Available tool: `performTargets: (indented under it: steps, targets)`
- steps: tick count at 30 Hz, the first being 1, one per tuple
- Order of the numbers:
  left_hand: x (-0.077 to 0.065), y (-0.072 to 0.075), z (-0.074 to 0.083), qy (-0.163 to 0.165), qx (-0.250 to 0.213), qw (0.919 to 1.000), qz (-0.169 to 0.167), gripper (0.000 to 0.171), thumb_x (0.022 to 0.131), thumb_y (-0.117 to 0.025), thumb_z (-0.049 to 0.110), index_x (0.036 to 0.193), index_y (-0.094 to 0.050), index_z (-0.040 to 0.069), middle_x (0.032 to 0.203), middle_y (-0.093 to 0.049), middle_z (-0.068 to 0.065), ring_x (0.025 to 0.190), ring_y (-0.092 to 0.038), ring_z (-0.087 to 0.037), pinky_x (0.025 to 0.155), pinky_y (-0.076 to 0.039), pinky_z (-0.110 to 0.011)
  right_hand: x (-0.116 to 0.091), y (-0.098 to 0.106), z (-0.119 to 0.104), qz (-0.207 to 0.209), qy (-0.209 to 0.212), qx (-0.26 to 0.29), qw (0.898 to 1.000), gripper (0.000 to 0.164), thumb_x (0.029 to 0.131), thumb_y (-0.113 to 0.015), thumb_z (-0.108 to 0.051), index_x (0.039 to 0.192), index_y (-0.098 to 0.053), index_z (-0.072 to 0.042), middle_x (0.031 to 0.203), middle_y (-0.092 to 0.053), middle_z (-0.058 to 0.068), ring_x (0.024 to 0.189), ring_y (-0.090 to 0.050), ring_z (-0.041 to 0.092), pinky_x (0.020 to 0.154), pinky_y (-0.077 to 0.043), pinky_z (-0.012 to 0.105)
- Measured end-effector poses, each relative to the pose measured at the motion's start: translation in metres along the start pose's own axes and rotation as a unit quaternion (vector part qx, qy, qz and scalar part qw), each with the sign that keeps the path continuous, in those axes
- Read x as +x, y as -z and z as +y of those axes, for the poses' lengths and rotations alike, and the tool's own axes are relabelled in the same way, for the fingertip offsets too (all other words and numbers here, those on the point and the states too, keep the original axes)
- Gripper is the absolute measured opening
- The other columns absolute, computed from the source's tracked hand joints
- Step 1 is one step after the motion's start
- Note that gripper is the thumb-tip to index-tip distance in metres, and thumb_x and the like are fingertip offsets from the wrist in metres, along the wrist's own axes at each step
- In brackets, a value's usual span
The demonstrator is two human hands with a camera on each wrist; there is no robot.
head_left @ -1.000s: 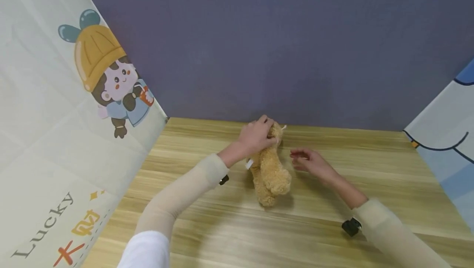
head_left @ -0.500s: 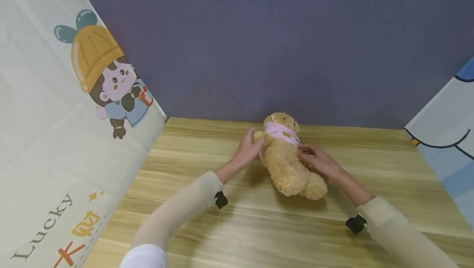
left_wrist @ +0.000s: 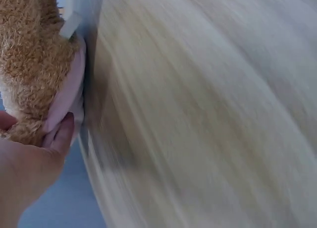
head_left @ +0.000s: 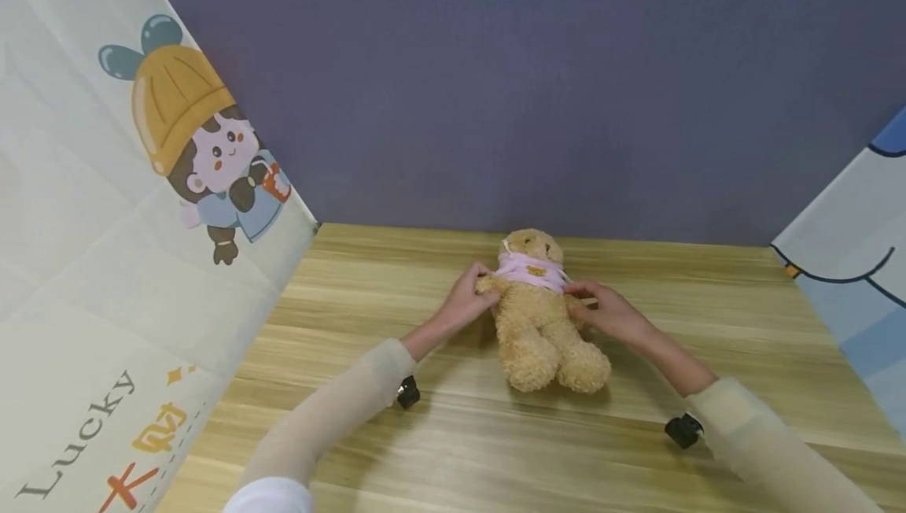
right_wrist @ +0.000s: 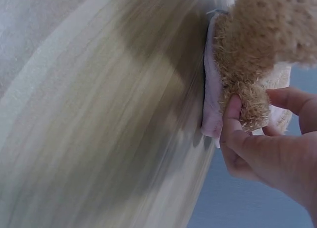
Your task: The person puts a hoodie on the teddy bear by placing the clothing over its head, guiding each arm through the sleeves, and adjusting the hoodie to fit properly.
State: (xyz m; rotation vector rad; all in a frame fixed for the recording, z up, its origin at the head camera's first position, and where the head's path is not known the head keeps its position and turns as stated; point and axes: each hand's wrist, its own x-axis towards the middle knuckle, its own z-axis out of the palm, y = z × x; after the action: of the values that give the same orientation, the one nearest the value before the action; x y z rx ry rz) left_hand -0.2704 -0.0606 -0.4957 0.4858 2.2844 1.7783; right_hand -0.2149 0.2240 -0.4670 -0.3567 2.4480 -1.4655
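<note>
A tan plush teddy bear [head_left: 545,316] lies on its back on the wooden table [head_left: 439,434], head toward the back panel and feet toward me. Around its upper chest sits a bunched pink garment [head_left: 531,271] with a small yellow-brown mark. My left hand [head_left: 462,299] pinches the bear's arm on the left side; the left wrist view shows a finger against the pink cloth [left_wrist: 69,89] too. On the opposite side, my right hand [head_left: 610,312] holds the other arm, and the right wrist view shows that furry arm [right_wrist: 252,106] between thumb and fingers.
A dark blue-grey panel [head_left: 524,88] rises along the table's back edge. To the left stands a white printed panel [head_left: 64,206] with a cartoon figure; at the right is another printed panel [head_left: 849,293]. Wrist cameras [head_left: 683,430] hang below both sleeves.
The bear has turned from its side onto its back, its pink front coming into view. My left hand has shifted from its upper body to an arm; my right hand has come in and taken the other arm.
</note>
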Motion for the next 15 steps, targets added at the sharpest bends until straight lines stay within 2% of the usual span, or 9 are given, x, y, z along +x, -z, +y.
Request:
performTargets:
  steps: [2, 4, 8, 11, 13, 15]
  targets:
    - [0.0, 0.005, -0.001, 0.0, 0.047, 0.9988, -0.015, 0.037, 0.087, -0.065, 0.002, 0.121, -0.051, 0.004, 0.118, -0.058, -0.012, 0.088, -0.067, -0.03, 0.082, -0.059, -0.043, 0.0, -0.001, 0.0, -0.002, 0.004, -0.006, 1.0, 0.05, 0.104, -0.057, -0.014, 0.148, -0.042, 0.006, 0.148, -0.04, 0.033, 0.124, -0.051, 0.05, 0.09, -0.056, 0.05]
    - [0.002, 0.01, 0.0, -0.004, 0.11, 0.9934, -0.03, 0.041, 0.087, -0.068, 0.008, 0.124, -0.051, 0.005, 0.122, -0.058, -0.013, 0.097, -0.065, -0.025, 0.087, -0.057, -0.038, 0.0, 0.001, -0.001, -0.009, 0.009, -0.017, 1.0, 0.05, 0.105, -0.056, -0.015, 0.148, -0.042, 0.005, 0.148, -0.04, 0.033, 0.122, -0.053, 0.049, 0.089, -0.056, 0.05]
    - [0.008, 0.021, 0.016, -0.032, 0.224, 0.9724, -0.059, 0.048, 0.09, -0.068, 0.021, 0.132, -0.052, 0.001, 0.131, -0.056, -0.015, 0.114, -0.058, -0.028, 0.096, -0.052, -0.039, 0.001, 0.009, -0.007, -0.042, 0.014, -0.061, 0.997, 0.05, 0.107, -0.054, -0.019, 0.15, -0.041, 0.004, 0.147, -0.042, 0.033, 0.119, -0.058, 0.044, 0.087, -0.057, 0.047]
    - [0.016, 0.028, 0.036, -0.077, 0.29, 0.9502, -0.083, 0.045, 0.096, -0.064, 0.022, 0.134, -0.055, 0.0, 0.134, -0.055, -0.017, 0.122, -0.056, -0.032, 0.102, -0.049, -0.043, 0.003, 0.015, -0.016, -0.062, 0.029, -0.124, 0.99, 0.047, 0.107, -0.053, -0.019, 0.147, -0.045, 0.004, 0.143, -0.049, 0.03, 0.117, -0.06, 0.041, 0.086, -0.058, 0.045]
    - [0.024, 0.032, 0.051, -0.118, 0.336, 0.9283, -0.108, 0.038, 0.099, -0.062, 0.017, 0.133, -0.058, -0.001, 0.132, -0.058, -0.017, 0.121, -0.057, -0.032, 0.102, -0.049, -0.043, 0.007, 0.018, -0.022, -0.061, 0.052, -0.177, 0.981, 0.044, 0.106, -0.055, -0.017, 0.143, -0.049, 0.004, 0.139, -0.054, 0.028, 0.115, -0.061, 0.04, 0.085, -0.058, 0.045]
    - [0.033, 0.035, 0.062, -0.149, 0.374, 0.9031, -0.148, 0.033, 0.101, -0.06, 0.011, 0.133, -0.06, 0.001, 0.131, -0.061, -0.015, 0.119, -0.059, -0.03, 0.1, -0.05, -0.04, 0.012, 0.019, -0.029, -0.05, 0.077, -0.225, 0.97, 0.04, 0.104, -0.058, -0.014, 0.138, -0.054, 0.005, 0.134, -0.059, 0.026, 0.112, -0.062, 0.04, 0.084, -0.057, 0.046]
